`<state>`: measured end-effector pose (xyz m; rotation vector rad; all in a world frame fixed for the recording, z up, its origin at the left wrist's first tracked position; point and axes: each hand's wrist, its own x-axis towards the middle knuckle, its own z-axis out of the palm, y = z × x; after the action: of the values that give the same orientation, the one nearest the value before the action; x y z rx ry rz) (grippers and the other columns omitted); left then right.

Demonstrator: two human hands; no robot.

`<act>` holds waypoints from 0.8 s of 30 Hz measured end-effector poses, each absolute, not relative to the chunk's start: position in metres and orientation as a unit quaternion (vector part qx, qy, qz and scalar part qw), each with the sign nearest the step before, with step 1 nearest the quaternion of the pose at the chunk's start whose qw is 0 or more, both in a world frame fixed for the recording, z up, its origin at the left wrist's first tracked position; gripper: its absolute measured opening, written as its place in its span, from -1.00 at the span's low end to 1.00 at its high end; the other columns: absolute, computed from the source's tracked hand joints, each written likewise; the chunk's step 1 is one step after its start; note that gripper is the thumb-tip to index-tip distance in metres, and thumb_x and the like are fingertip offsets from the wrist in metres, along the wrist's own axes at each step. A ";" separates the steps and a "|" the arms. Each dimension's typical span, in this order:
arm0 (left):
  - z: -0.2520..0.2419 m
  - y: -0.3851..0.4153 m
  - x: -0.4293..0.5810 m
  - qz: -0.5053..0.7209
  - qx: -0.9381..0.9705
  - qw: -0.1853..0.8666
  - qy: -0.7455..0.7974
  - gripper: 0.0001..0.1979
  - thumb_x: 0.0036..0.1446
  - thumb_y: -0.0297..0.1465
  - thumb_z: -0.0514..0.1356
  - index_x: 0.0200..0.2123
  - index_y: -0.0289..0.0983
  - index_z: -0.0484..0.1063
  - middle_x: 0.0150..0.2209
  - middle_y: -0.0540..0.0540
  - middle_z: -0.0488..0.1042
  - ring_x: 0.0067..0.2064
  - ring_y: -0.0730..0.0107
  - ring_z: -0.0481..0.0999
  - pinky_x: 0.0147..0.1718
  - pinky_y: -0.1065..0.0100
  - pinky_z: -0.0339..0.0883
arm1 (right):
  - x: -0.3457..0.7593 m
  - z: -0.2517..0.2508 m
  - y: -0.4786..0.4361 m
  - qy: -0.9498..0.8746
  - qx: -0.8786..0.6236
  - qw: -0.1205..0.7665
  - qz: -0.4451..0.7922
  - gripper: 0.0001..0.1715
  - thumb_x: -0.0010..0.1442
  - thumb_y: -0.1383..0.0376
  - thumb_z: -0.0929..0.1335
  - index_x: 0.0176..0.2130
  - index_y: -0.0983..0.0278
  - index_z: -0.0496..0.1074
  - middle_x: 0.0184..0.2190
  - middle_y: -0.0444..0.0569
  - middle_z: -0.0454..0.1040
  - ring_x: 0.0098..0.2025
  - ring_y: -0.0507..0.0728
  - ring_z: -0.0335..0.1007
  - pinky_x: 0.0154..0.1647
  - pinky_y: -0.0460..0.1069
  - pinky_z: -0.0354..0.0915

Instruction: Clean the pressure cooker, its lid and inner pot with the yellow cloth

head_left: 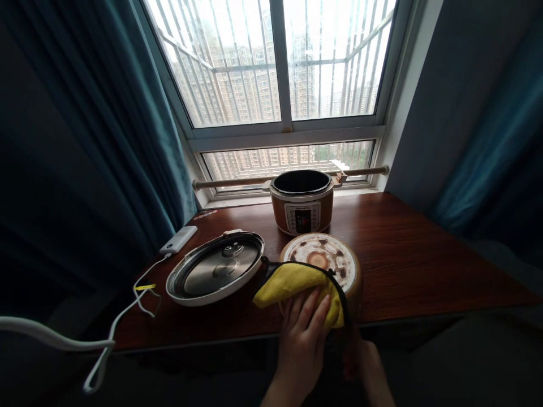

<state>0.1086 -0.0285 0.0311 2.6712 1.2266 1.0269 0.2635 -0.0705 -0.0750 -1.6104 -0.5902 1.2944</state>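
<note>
An upturned pan (345, 263) lies near the table's front edge, its pale bottom marked with brown stains and its side golden brown. My left hand (302, 330) presses a yellow cloth (292, 280) with dark edging onto the near side of that bottom. The fingers lie close together over the cloth. Lower right, my right hand (369, 362) is closed in shadow below the table's edge, seemingly around the pan's handle; its fingers are mostly hidden. Just behind the pan stands a brown and white electric cooker (278, 212), lidless, with a dark inside and a control panel.
Left of the pan, a round lid (203, 297) with a metal inside rests tilted on the wooden table (403, 254). A white power bank (179, 239) with a white cable (114, 328) is at the left edge. Behind are a barred window and blue curtains (139, 124).
</note>
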 end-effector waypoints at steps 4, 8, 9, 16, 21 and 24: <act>0.027 -0.003 0.093 0.415 0.767 0.078 0.482 -0.55 0.23 -0.48 -0.05 0.19 -0.16 0.11 0.24 -0.11 0.09 0.27 0.22 -0.01 0.17 0.04 0.02 | 0.274 -0.036 -0.084 -0.351 -0.650 0.557 0.380 -0.28 0.08 -0.20 0.17 -0.72 0.29 0.25 -0.80 -0.09 0.22 -0.74 -0.01 0.16 -0.71 -0.11 0.09; 0.037 0.001 0.096 0.401 0.770 0.089 0.488 -0.55 0.23 -0.48 -0.06 0.18 -0.18 0.14 0.23 -0.12 0.12 0.29 0.16 -0.07 0.18 -0.03 0.01 | 0.274 0.024 -0.085 -0.503 -0.613 0.586 0.166 -0.57 0.23 0.13 0.20 -0.53 0.29 0.40 -0.66 -0.10 0.35 -0.60 0.00 0.30 -0.56 -0.14 0.21; 0.043 -0.004 0.100 0.377 0.794 0.081 0.470 -0.54 0.22 -0.49 -0.05 0.18 -0.17 0.14 0.23 -0.12 0.13 0.30 0.13 -0.10 0.17 -0.05 0.01 | 0.271 0.036 -0.082 -0.538 -0.589 0.592 0.113 -0.67 0.22 0.20 0.22 -0.47 0.27 0.42 -0.60 -0.10 0.38 -0.55 0.00 0.34 -0.51 -0.14 0.25; 0.083 -0.029 0.115 0.249 0.921 0.108 0.279 -0.54 0.22 -0.41 -0.01 0.19 -0.16 0.14 0.17 -0.10 0.26 0.22 0.30 0.14 0.18 0.13 0.08 | 0.253 0.067 -0.060 -0.685 -0.460 0.564 -0.030 -0.64 0.19 0.43 0.20 -0.02 0.24 0.32 -0.08 0.05 0.40 0.03 0.17 0.29 0.00 0.11 0.29; 0.082 0.037 0.084 0.273 0.872 0.144 0.380 -0.63 0.24 -0.34 -0.04 0.10 -0.14 0.28 0.17 -0.06 0.25 0.24 0.25 0.11 0.19 0.01 -0.02 | 0.264 0.040 -0.044 -0.670 -0.533 0.512 -0.060 -0.50 0.24 0.39 0.18 0.17 0.27 0.15 0.12 0.07 0.26 0.18 0.21 0.12 0.13 0.19 0.16; 0.077 0.080 0.077 0.294 0.846 0.184 0.405 -0.61 0.25 -0.31 -0.07 0.10 -0.22 0.30 0.23 -0.13 0.15 0.26 0.23 0.05 0.20 0.07 -0.02 | 0.268 0.023 -0.034 -0.684 -0.549 0.473 -0.083 -0.45 0.24 0.36 0.19 0.21 0.28 0.10 0.15 0.07 0.22 0.22 0.23 0.06 0.17 0.22 0.11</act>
<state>0.0770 0.0798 0.0771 2.3851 1.1429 0.8280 0.2682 -0.0339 0.0231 -1.3445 -1.6745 -0.2041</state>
